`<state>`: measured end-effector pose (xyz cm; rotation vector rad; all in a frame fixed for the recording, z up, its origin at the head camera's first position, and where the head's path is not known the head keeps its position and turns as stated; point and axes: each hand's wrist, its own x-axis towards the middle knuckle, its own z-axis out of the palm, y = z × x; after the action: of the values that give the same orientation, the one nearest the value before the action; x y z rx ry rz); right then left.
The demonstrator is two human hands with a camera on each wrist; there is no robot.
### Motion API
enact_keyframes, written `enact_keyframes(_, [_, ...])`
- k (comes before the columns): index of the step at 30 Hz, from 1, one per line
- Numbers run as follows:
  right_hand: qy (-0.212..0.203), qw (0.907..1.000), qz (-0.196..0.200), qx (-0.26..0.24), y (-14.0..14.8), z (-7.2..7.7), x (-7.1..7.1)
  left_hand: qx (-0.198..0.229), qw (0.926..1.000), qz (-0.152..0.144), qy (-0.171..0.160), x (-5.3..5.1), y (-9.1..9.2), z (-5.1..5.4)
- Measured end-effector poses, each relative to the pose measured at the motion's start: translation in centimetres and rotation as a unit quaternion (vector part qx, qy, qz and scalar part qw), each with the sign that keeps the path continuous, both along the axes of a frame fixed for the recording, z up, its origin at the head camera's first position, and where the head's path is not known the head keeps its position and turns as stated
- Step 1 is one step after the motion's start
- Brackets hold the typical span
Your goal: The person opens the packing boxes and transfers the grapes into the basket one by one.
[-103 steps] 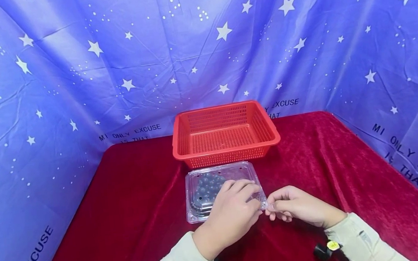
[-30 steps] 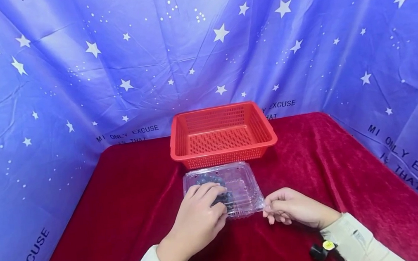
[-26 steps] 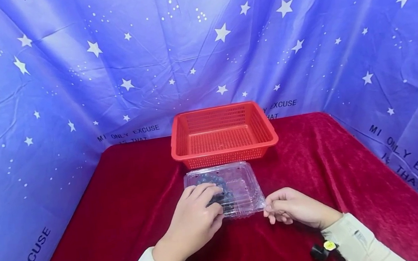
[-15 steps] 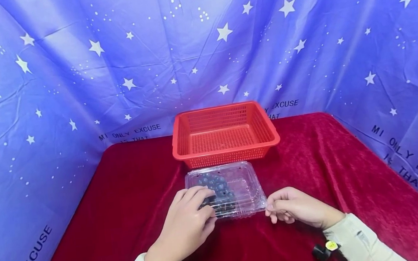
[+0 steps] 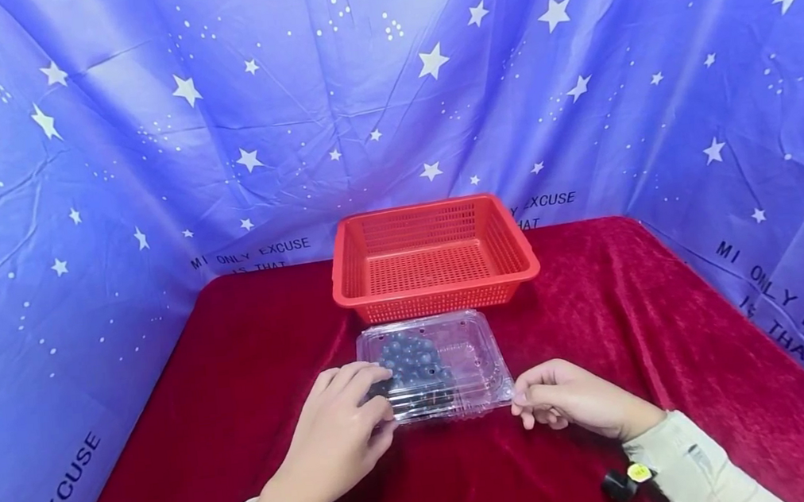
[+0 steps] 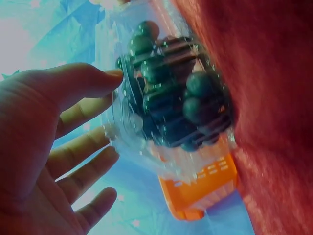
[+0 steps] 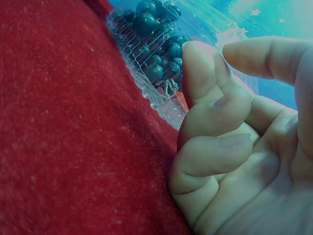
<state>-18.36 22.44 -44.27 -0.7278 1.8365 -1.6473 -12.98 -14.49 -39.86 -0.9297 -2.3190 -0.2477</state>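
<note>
A clear plastic clamshell box with its lid down lies on the red cloth. Dark round fruits that look like grapes fill its left part. My left hand rests on the box's front left side; in the left wrist view its thumb touches the clear wall and the other fingers are spread loosely. At the front right corner, my right hand pinches the box between thumb and forefinger. Its other fingers are curled toward the palm in the right wrist view.
A red slotted plastic basket stands right behind the box, with nothing visible inside. Dark red velvet cloth covers the table. A blue star-printed curtain hangs around its back and sides.
My left hand has slid leftward along the front of the box, from near its right corner to its left side, uncovering the fruits. My right hand stays at the right corner.
</note>
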Motion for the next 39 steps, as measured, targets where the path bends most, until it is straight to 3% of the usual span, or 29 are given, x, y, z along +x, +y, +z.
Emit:
enact_keyframes(5, [-0.001, 1.0000, -0.003, 0.009, 0.0, 0.0, -0.1, -0.004, 0.9999, 0.009, -0.010, 0.1, -0.7, 0.2])
enact_keyframes(18, [0.011, 0.9999, 0.006, -0.006, 0.1, 0.1, -0.1, -0.012, 0.9999, -0.009, 0.002, 0.0, -1.9, 0.5])
enact_keyframes(25, [-0.029, 0.9993, 0.010, -0.021, 0.0, 0.0, 0.0, -0.018, 0.9992, -0.025, 0.024, 0.0, -2.1, 0.5])
enact_keyframes(39, [-0.031, 0.9994, 0.003, -0.015, -0.2, -0.2, 0.0, -0.056, 0.9981, -0.009, 0.026, 0.1, -2.0, 0.1])
